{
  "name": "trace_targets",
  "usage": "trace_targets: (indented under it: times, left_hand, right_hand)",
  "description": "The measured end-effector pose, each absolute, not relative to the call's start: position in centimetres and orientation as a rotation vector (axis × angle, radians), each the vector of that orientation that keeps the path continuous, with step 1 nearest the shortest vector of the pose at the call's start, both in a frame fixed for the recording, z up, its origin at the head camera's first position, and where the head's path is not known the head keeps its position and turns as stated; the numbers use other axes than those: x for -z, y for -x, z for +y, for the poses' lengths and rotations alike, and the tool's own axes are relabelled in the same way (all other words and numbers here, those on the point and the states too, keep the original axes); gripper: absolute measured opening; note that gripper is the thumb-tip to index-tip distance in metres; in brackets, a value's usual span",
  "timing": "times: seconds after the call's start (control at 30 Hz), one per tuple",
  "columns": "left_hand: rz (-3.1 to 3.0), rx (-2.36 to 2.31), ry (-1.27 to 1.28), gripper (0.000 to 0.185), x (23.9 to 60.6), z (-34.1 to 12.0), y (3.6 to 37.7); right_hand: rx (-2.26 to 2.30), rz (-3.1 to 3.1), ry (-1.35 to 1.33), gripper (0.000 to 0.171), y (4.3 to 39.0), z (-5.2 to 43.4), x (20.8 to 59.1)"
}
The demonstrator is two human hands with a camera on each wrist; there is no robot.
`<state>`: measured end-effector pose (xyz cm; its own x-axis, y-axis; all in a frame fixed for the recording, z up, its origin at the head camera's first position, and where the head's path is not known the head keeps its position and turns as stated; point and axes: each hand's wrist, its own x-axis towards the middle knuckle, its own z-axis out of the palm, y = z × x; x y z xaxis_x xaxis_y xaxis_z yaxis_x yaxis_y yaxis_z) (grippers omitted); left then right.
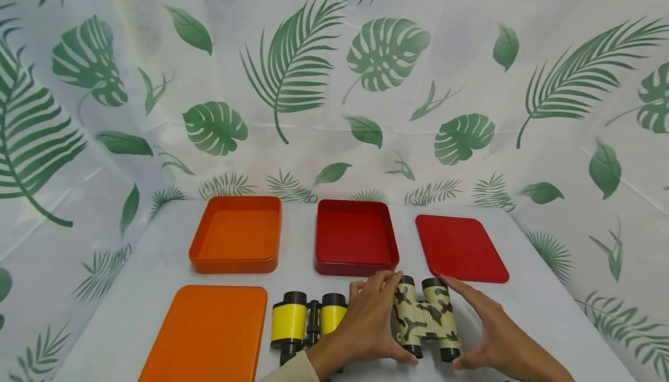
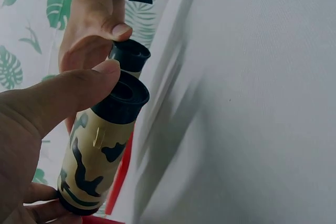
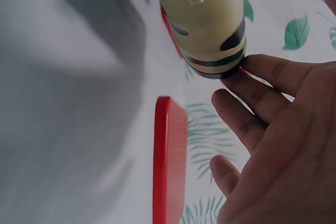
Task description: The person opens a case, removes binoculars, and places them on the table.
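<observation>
Camouflage-patterned binoculars point(image 1: 408, 312) with black ends are held between both hands at the front right of the table. My left hand point(image 1: 366, 321) grips the left barrel lengthwise, thumb on the near black end and fingers at the far end. On the other barrel, my right hand point(image 1: 496, 335) pinches the two ends in the same way. The left wrist view shows both thumbs against the black eyepieces point(image 2: 123, 98). Fingertips of the right hand point(image 3: 283, 114) touch the barrel's far rim in the right wrist view. Yellow-and-black binoculars point(image 1: 288, 322) stand left of my left hand, which partly hides them.
An open orange box point(image 1: 235, 266) and an open red box point(image 1: 355, 268) sit at the back of the white table point(image 1: 298, 254). A red lid point(image 1: 462, 248) lies at the back right, an orange lid point(image 1: 209, 330) at the front left. Leaf-printed cloth point(image 1: 313, 155) surrounds the table.
</observation>
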<state>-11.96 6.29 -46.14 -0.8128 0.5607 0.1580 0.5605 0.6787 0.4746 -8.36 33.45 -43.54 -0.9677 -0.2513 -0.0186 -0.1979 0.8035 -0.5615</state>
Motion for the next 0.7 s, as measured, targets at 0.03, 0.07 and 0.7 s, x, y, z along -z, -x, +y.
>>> trace_targets:
  times: [0.03,0.07,0.7]
  left_hand:
    - [2.879,-0.812,-0.964,0.13,46.2,6.5,11.9]
    - [2.88,-0.808,-0.968,0.13,46.3,6.6,11.9]
    - [2.896,-0.734,-0.971,0.13,47.5,8.7,11.6]
  right_hand:
    - [0.882,2.888,0.349,0.139,8.4,33.6,43.6]
    - [0.889,2.868,0.329,0.14,8.4,33.7,43.6]
    - [0.913,2.717,0.197,0.145,8.1,36.2,45.2]
